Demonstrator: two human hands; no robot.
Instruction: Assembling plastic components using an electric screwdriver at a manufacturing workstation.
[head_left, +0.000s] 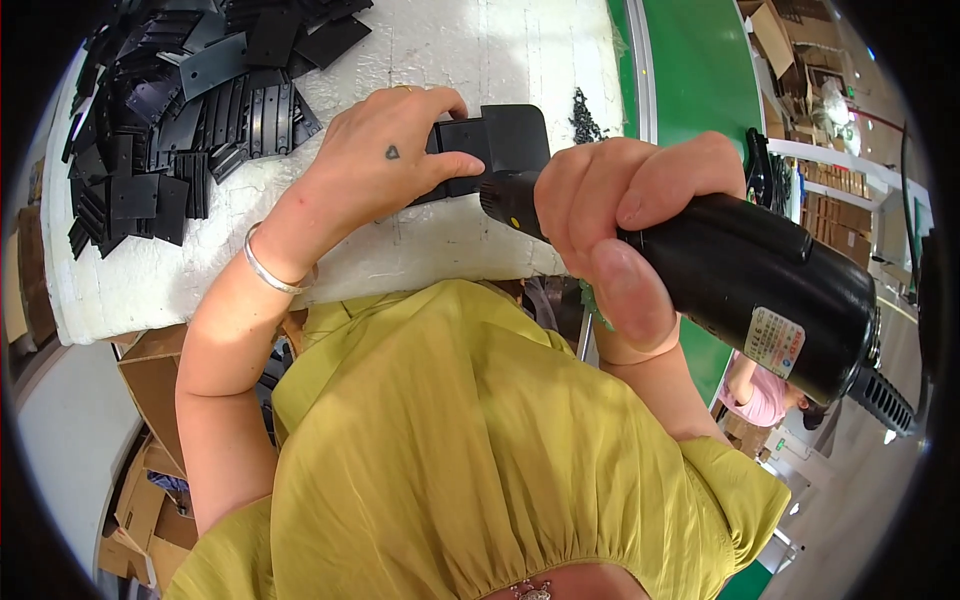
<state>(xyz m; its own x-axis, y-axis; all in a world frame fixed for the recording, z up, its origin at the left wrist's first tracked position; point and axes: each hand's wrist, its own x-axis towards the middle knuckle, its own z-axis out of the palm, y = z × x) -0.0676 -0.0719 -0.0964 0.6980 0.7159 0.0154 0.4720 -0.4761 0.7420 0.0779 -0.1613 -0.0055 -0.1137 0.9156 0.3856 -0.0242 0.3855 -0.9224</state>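
My right hand [640, 220] is wrapped round a black electric screwdriver [760, 270], a thick cylinder with a small label and a cord at its rear end. Its narrow front end points left, close beside a flat black plastic part [515, 138] on the table. That part has a rounded outer corner and a ridged section. My left hand [390, 140] grips the part's left side, thumb on top and fingers curled over the far edge. Where the screwdriver's tip ends is hidden, so I cannot tell whether it touches the part.
A big heap of black plastic plates and strips [200, 100] covers the far left of the white-covered table [420, 240]. Small black bits [585, 118] lie near its right edge. Beyond is a green surface [690, 80]. Another person in pink [762, 393] is at right, and cardboard boxes [150, 390] stand lower left.
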